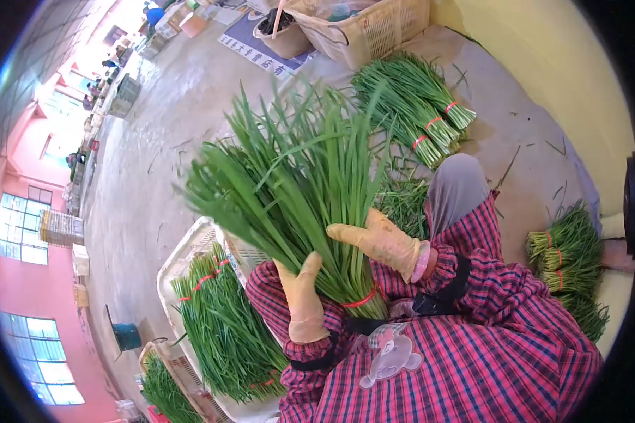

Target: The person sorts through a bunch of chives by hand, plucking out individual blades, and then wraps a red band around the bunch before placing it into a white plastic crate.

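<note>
A large bundle of long green leafy stalks (296,183) leans over the person's lap, its leaves fanned out away from the body. A red band (363,297) circles it near the cut ends. My left hand (303,299), in a pale yellow glove, is at the bundle's left side, thumb up against the stalks and fingers hidden behind them. My right hand (381,243), gloved too, lies against the right side with its thumb across the stalks; its fingers are partly hidden. Both hands hold the bundle between them.
A white crate (168,282) with banded bundles (233,331) stands at lower left, another crate (183,377) beyond it. Banded bundles (416,106) lie on the floor ahead, more (561,250) at right by the wall. A basket (363,35) and a bucket (286,44) stand at the top.
</note>
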Motion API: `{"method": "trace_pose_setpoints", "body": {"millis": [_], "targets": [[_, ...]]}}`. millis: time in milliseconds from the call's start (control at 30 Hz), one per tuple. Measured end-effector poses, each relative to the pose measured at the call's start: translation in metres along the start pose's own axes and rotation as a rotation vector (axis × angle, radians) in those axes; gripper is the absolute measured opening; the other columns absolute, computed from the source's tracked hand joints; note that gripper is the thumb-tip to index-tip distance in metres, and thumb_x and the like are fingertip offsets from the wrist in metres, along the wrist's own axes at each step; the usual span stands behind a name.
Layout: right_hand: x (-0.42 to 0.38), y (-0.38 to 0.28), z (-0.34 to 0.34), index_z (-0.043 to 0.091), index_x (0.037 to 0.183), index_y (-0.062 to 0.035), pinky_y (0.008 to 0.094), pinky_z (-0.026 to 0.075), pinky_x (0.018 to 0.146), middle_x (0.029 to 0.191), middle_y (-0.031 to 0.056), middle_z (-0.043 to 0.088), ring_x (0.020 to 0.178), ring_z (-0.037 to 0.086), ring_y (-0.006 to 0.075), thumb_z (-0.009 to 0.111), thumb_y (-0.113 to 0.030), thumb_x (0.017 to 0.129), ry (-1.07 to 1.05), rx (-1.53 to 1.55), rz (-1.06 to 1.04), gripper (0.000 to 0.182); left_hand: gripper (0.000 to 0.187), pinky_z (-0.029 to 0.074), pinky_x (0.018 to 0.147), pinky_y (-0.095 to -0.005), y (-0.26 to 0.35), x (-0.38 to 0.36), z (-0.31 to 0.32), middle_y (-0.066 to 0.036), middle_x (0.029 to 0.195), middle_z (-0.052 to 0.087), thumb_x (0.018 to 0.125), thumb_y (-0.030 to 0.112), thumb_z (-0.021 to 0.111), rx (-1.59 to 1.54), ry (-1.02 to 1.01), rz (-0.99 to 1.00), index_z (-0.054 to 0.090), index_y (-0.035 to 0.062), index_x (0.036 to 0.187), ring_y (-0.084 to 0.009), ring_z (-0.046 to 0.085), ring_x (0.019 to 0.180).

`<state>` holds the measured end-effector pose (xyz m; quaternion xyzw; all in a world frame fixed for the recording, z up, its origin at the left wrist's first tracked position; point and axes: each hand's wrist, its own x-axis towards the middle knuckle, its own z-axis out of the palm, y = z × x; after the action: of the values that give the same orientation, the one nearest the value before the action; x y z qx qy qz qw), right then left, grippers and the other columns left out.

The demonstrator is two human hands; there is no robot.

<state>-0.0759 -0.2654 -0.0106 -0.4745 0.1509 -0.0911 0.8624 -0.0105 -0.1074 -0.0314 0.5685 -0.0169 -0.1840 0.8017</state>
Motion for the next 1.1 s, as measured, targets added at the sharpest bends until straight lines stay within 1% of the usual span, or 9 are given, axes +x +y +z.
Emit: {"method": "trace_pose_setpoints", "body": {"millis": [200, 267, 633, 733, 800, 833, 933, 1000, 1100], "targets": [[0.011, 0.014, -0.020, 0.064, 0.115, 0.0018, 0.0319, 0.052, 0.082, 0.104, 0.0096, 0.069, 0.090, 0.064, 0.0160, 0.069, -0.020, 0.088, 0.111, -0.167, 0.067, 0.036, 0.042, 0.051, 0.089, -0.0339, 0.006, 0.002, -0.002, -0.008, 0.114, 0.063, 0.084, 0.006, 0.065, -0.016, 0.081, -0.061, 0.055, -0.0014, 0.124, -0.0191, 0.062, 0.099], [0.020, 0.030, -0.025, 0.064, 0.114, 0.0012, 0.0325, 0.053, 0.080, 0.100, 0.0097, 0.069, 0.087, 0.065, 0.0172, 0.071, -0.019, 0.086, 0.157, 0.164, 0.156, 0.035, 0.043, 0.051, 0.088, -0.0349, 0.003, 0.002, -0.003, -0.009, 0.114, 0.063, 0.084, 0.007, 0.065, -0.032, 0.086, -0.027, 0.055, -0.0014, 0.125, -0.0200, 0.063, 0.099], [0.022, 0.028, -0.029, 0.055, 0.127, 0.0006, 0.0354, 0.053, 0.086, 0.110, 0.0118, 0.066, 0.095, 0.065, 0.0221, 0.070, -0.014, 0.085, 0.110, 0.293, 0.218, 0.047, 0.040, 0.052, 0.085, -0.0331, -0.001, 0.004, -0.009, -0.007, 0.109, 0.065, 0.084, 0.004, 0.070, -0.052, 0.145, -0.081, 0.058, -0.0003, 0.121, -0.0180, 0.064, 0.095], [0.032, 0.025, -0.031, 0.052, 0.132, 0.0023, 0.0378, 0.048, 0.094, 0.114, 0.0127, 0.065, 0.106, 0.061, 0.0240, 0.069, -0.017, 0.088, 0.447, -0.211, 0.262, 0.051, 0.036, 0.051, 0.085, -0.0306, 0.000, 0.003, -0.007, -0.006, 0.108, 0.065, 0.084, 0.004, 0.071, -0.034, 0.124, -0.046, 0.059, -0.0001, 0.118, -0.0162, 0.063, 0.092], [0.047, 0.049, -0.042, 0.054, 0.134, -0.0030, 0.0390, 0.043, 0.101, 0.120, 0.0141, 0.063, 0.114, 0.056, 0.0273, 0.069, -0.023, 0.089, 0.694, -0.354, -0.646, 0.052, 0.034, 0.050, 0.085, -0.0284, 0.000, 0.002, -0.006, -0.005, 0.108, 0.065, 0.085, 0.004, 0.070, -0.020, 0.143, -0.051, 0.060, -0.0008, 0.117, -0.0149, 0.063, 0.091], [0.040, 0.032, -0.038, 0.054, 0.134, -0.0030, 0.0390, 0.043, 0.101, 0.120, 0.0141, 0.063, 0.114, 0.056, 0.0273, 0.069, -0.023, 0.089, 0.693, -0.356, -0.643, 0.052, 0.033, 0.050, 0.085, -0.0283, -0.001, 0.002, -0.007, -0.005, 0.108, 0.065, 0.086, 0.003, 0.070, -0.002, 0.146, -0.047, 0.060, -0.0011, 0.117, -0.0148, 0.063, 0.092], [0.010, -0.030, -0.016, 0.064, 0.123, -0.0109, 0.0386, 0.045, 0.094, 0.112, 0.0088, 0.064, 0.108, 0.057, 0.0269, 0.071, -0.027, 0.084, 0.436, -0.976, -0.893, 0.043, 0.031, 0.050, 0.085, -0.0282, -0.001, 0.002, -0.001, -0.005, 0.108, 0.065, 0.087, 0.003, 0.068, 0.012, 0.129, -0.024, 0.060, -0.0015, 0.117, -0.0144, 0.063, 0.093], [0.012, -0.036, 0.001, 0.069, 0.112, -0.0186, 0.0354, 0.044, 0.084, 0.098, 0.0026, 0.062, 0.089, 0.057, 0.0229, 0.076, -0.025, 0.074, -0.094, -1.367, -0.831, 0.040, 0.030, 0.050, 0.085, -0.0283, -0.001, -0.001, 0.001, -0.005, 0.109, 0.065, 0.088, 0.003, 0.067, 0.011, 0.106, -0.009, 0.060, -0.0016, 0.117, -0.0142, 0.063, 0.094], [0.029, -0.019, 0.013, 0.069, 0.094, -0.0194, 0.0348, 0.044, 0.075, 0.088, 0.0012, 0.058, 0.085, 0.056, 0.0218, 0.076, -0.027, 0.072, -0.083, -1.581, -0.803, 0.025, 0.031, 0.051, 0.085, -0.0299, 0.000, -0.003, 0.004, -0.006, 0.110, 0.065, 0.089, 0.006, 0.067, -0.040, 0.088, -0.015, 0.059, -0.0022, 0.119, -0.0150, 0.063, 0.096]]}}
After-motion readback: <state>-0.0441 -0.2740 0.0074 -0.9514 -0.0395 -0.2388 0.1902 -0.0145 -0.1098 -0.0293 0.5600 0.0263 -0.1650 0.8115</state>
